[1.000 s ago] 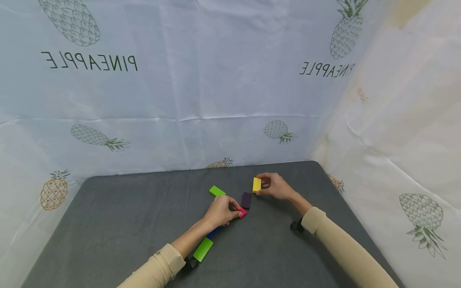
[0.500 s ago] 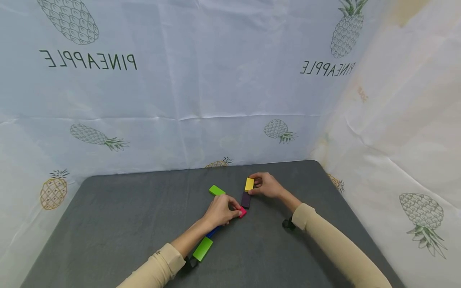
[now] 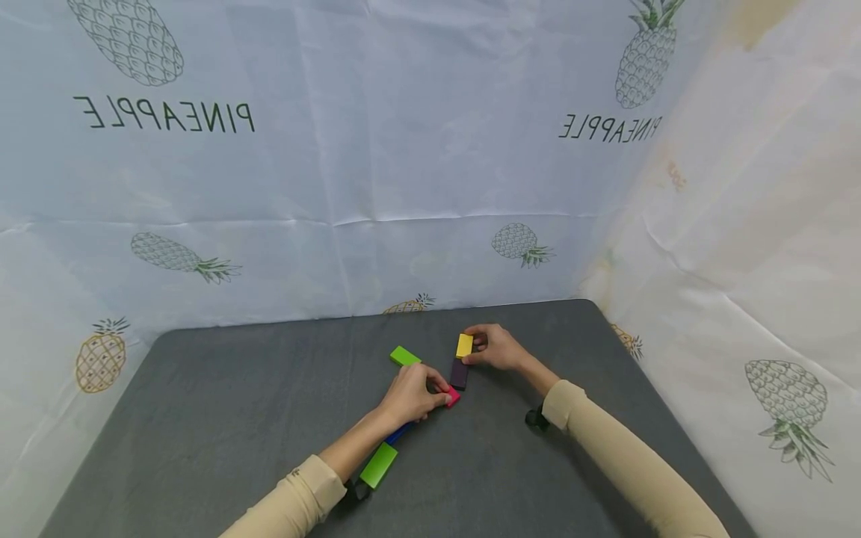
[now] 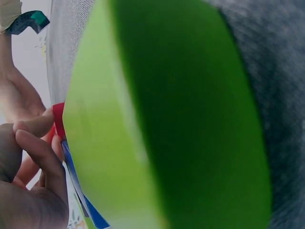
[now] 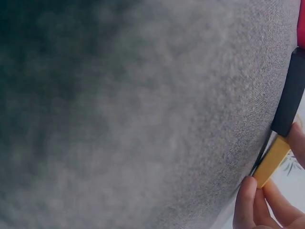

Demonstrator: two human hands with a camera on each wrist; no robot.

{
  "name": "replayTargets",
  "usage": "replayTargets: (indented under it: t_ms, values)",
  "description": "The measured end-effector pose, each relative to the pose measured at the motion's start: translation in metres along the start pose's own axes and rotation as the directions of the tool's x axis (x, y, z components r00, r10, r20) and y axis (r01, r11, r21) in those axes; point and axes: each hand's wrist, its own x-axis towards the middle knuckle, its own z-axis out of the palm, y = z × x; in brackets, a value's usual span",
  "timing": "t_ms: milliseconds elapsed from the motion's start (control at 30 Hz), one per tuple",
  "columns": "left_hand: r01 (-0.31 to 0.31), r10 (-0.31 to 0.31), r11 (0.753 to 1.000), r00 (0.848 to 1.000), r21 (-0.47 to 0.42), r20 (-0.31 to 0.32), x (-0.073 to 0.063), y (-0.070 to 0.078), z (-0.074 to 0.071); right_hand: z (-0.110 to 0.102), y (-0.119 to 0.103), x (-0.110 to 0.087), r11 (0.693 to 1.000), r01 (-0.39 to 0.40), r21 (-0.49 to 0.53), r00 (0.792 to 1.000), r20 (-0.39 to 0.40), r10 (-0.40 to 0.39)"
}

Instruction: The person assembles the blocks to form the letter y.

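Note:
My left hand point(image 3: 409, 394) holds a pinkish-red block point(image 3: 454, 397) between thumb and fingers, its other end hidden under the hand. Just beyond lies a dark block point(image 3: 460, 374), its near end at the red one. At the dark block's far end, my right hand point(image 3: 499, 348) pinches a yellow block point(image 3: 465, 345) by its ends. The right wrist view has the yellow block point(image 5: 271, 162) end to end with the dark block point(image 5: 289, 95), slightly angled to it. A blue block point(image 3: 400, 433), partly covered by my left hand, meets a green block point(image 3: 379, 465) beside my left wrist.
Another green block point(image 3: 404, 356) lies behind my left hand, partly hidden by it. All the blocks are on a dark grey table point(image 3: 255, 418). A pale curtain point(image 3: 417, 164) printed with pineapples hangs along the table's back and right sides.
My right hand has carried the yellow block left, from beside the dark block's far end to right against it. My left hand has stayed on the red block.

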Motion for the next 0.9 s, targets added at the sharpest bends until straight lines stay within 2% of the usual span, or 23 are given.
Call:
replayTargets:
  t_ms: [433,567,900]
  values:
    - [-0.003,0.003,1.000,1.000,-0.014,-0.004,-0.0003,-0.0016,0.0010,-0.0024,-0.0005,-0.0035,1.000,0.010,0.029,1.000,-0.013,-0.010]
    - [-0.003,0.003,1.000,1.000,-0.010,-0.006,-0.0010,-0.0012,0.0003,-0.0015,-0.0009,-0.0023,1.000,0.029,0.010,1.000,-0.012,-0.029]
    - [-0.049,0.049,0.999,0.999,0.001,-0.018,-0.0013,-0.0040,0.0005,-0.0013,-0.0008,-0.0042,0.998,0.057,-0.008,0.998,-0.027,-0.057]
